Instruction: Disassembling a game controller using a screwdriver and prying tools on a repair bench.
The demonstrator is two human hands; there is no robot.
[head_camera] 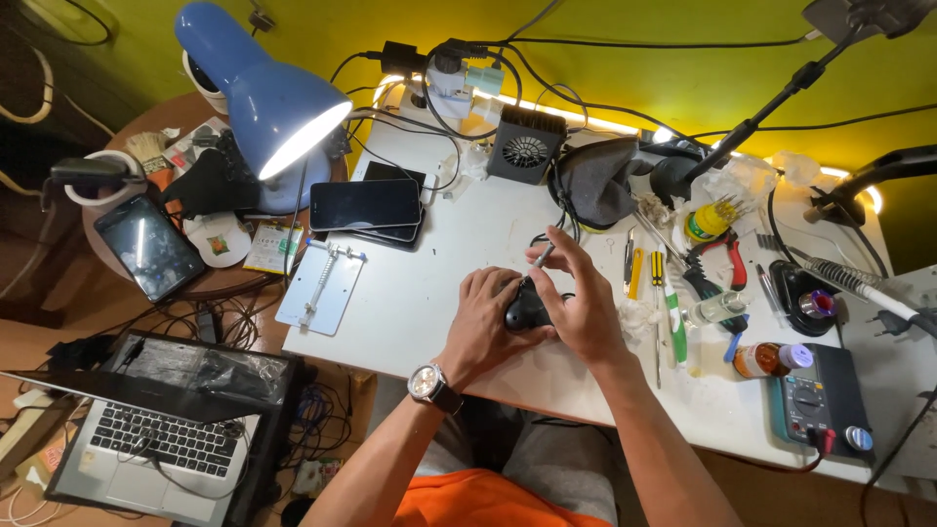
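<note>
Two hands meet over a small black device (527, 310) near the front middle of the white worktable (429, 293). The left hand (485, 317) curls over the device from the left, fingers closed on its rounded body and pinning it against the table. The right hand (578, 298) comes in from the right, thumb and forefinger pinched together on a thin silver tool (543, 257) whose lower end angles down to the top of the device. So the device sits between both palms, under the left fingers and just below the right fingertips, mostly hidden by them.

As a judgement, the slim tool could slip off the smooth shell if pressed at too steep an angle, and its tip would run toward the left fingers, which lie touching the spot. A loose left grip would let the rounded body roll. Screwdrivers (656, 283) and a green-handled tool (675, 332) lie just right of the wrist, near enough for a sliding forearm to knock them
</note>
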